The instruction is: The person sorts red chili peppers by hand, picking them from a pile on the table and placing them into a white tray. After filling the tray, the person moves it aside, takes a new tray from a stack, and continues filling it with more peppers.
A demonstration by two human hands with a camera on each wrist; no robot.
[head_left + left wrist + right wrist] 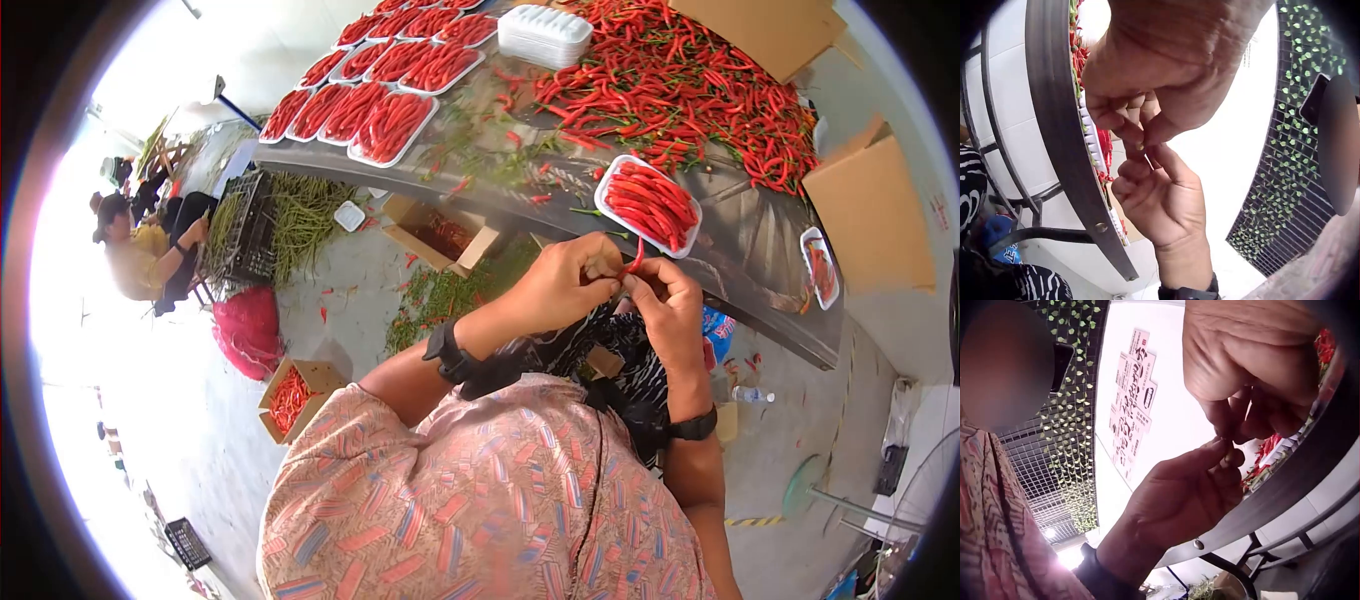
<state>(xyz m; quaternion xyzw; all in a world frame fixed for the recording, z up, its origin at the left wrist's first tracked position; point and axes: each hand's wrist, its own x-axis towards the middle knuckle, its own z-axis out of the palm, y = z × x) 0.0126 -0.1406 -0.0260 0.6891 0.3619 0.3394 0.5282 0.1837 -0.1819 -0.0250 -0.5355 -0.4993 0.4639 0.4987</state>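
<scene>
In the head view a single red chili pepper is between my hands, just in front of the table edge. My left hand pinches at it with thumb and fingers from one side. From the other side my right hand meets it, thumb and fingertips close together. Both wrist views show the fingertips of the two hands meeting, with a small yellowish-green bit at the left fingertips; most of the pepper is hidden there. Beyond the hands, on the table, sits a white tray filled with red chilies.
A large heap of loose chilies covers the far table. Filled trays stand in rows at its left, beside a stack of white trays. A smaller tray lies near the right corner. Cardboard boxes and a seated person are beyond.
</scene>
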